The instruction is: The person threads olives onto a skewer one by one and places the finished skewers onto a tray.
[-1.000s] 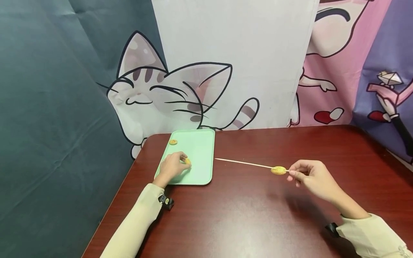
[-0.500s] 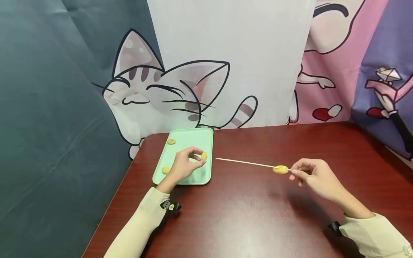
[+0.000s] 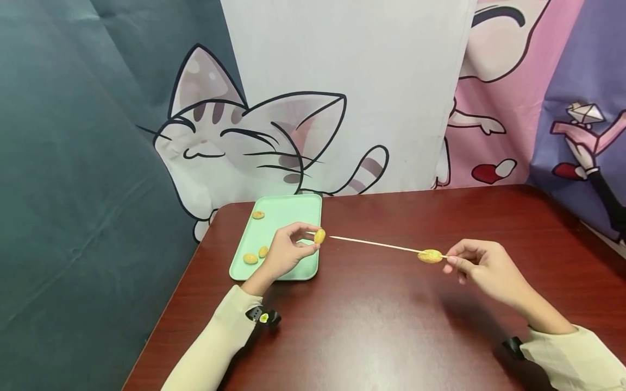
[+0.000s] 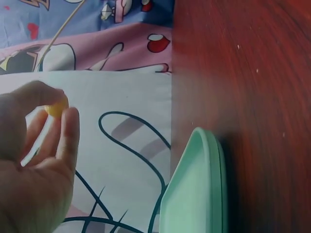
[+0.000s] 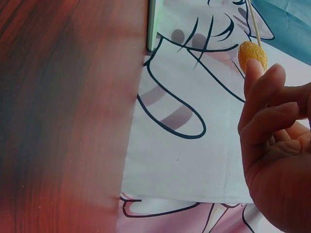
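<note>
My left hand point(image 3: 287, 252) pinches a small yellow potato point(image 3: 319, 236) between thumb and fingertips, above the right edge of the green tray point(image 3: 288, 207). My right hand point(image 3: 489, 271) holds a thin wooden skewer point(image 3: 374, 244) near its right end. A yellow potato point(image 3: 430, 256) is threaded on the skewer just beyond those fingers; its rough golden skin shows in the right wrist view. The skewer's pointed tip faces left, a short way from the potato in my left hand. Three more potatoes lie on the tray, one potato point(image 3: 258, 215) at the back, the others near the front.
The tray stands at the far left of a dark red wooden table point(image 3: 381, 326). Behind the table hangs a cloth point(image 3: 406, 70) printed with a cartoon cat, and a grey-green curtain point(image 3: 78, 190) covers the left side.
My left hand has picked a potato off the tray and carried it right, up to the skewer's tip. The right hand, with skewer and threaded potato, has barely shifted.
</note>
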